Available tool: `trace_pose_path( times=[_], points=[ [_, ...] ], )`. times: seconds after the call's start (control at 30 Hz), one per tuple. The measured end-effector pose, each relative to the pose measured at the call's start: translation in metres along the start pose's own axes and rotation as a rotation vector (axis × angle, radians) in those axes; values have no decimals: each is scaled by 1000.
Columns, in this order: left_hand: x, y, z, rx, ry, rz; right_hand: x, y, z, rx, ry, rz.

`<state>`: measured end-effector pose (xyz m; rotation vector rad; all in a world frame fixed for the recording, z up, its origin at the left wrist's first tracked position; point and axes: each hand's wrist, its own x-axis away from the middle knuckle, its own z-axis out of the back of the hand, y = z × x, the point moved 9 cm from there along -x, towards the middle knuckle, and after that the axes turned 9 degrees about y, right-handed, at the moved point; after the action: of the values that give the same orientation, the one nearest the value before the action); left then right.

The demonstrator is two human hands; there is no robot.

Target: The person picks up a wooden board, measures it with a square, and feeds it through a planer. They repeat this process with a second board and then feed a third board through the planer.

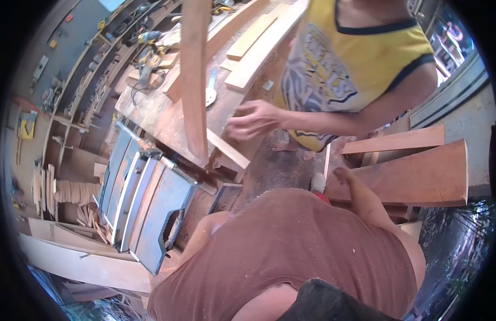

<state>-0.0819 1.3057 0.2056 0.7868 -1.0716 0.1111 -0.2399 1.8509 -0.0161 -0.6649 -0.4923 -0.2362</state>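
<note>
My right hand [342, 175] is low on the right, at the left end of a wide brown board [408, 179]. Its fingers look loosely extended, overlapping the board's end, with nothing seen in them. The shirt front hides most of my left hand [221, 218]; its fingers do not show. A table saw [152, 203] with a blue-grey top stands to the left of that hand. Ahead, a person in a yellow tank top [333, 75] holds a hand [256, 120] with bent fingers beside a long brown plank [194, 85].
A workbench [157, 123] carries pale boards [253, 37], a power tool [146, 72] and a light metal tool [211, 88]. Shelves of tools line the left wall. Wood scraps [87, 219] and long panels [82, 259] lie at lower left. A narrower board [395, 140] lies behind the wide one.
</note>
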Motion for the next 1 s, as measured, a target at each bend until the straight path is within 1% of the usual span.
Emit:
trace_pose_path(
  times=[0.03, 0.1, 0.17, 0.2, 0.23, 0.27, 0.3, 0.33, 0.37, 0.43, 0.47, 0.53, 0.57, 0.6, 0.63, 0.67, 0.7, 0.73, 0.77, 0.8, 0.9, 0.93, 0.97, 1.0],
  points=[
    [-14, -3, -11, 25, 46, 16, -40, 19, 4, -24, 54, 89],
    [-35, -12, -23, 79, 163, 65, -56, 3, 55, -614, 293, -255],
    [-51, -20, -36, 129, 269, 122, -160, 29, 60, -475, 494, 433],
    [-56, -26, -45, 158, 318, 155, -151, 6, 71, -840, 320, 115],
    [-61, -32, -52, 186, 368, 188, -112, -42, 93, -1214, 255, -253],
    [-65, -36, -58, 220, 417, 215, -123, -67, 79, -1296, 52, -194],
    [-67, -39, -64, 253, 461, 241, -112, -110, 83, -1366, -152, -133],
    [-70, -44, -71, 284, 496, 264, -90, -138, 88, -1347, -252, -123],
    [-73, -47, -79, 319, 527, 285, -43, -184, 107, -1324, -351, -112],
    [-78, -45, -99, 357, 552, 319, -37, -196, 89, -1439, -453, -205],
    [-76, -39, -117, 374, 549, 335, -38, -193, 81, -1436, -458, -207],
    [-77, -7, -148, 354, 520, 336, -35, -201, 71, -1487, -595, -83],
    [-77, 6, -152, 340, 519, 325, -37, -198, 68, -1484, -598, -91],
    [-76, 23, -145, 321, 552, 310, -34, -201, 65, -1454, -645, -68],
    [-77, 45, -125, 296, 615, 282, -31, -204, 66, -1423, -688, -42],
    [-75, 70, -116, 285, 663, 244, -23, -204, 74, -1291, -691, -52],
    [-73, 99, -102, 273, 722, 201, -23, -204, 85, -1287, -688, -53],
    [-72, 118, -85, 242, 777, 192, -14, -205, 85, -898, -786, 99],
    [-65, 150, -68, 202, 844, 150, -7, -200, 83, -500, -859, 240],
    [-57, 183, -52, 150, 909, 104, -9, -197, 90, -493, -857, 239],
    [-10, 298, 8, -18, 1170, -66, -15, -187, 109, -185, -828, 428],
    [10, 336, 24, -78, 1258, -125, -28, -173, 112, -181, -788, 381],
    [29, 370, 36, -130, 1344, -175, -37, -162, 116, -164, -791, 384],
    [48, 399, 45, -178, 1423, -216, -50, -148, 122, -222, -765, 301]
  ],
)
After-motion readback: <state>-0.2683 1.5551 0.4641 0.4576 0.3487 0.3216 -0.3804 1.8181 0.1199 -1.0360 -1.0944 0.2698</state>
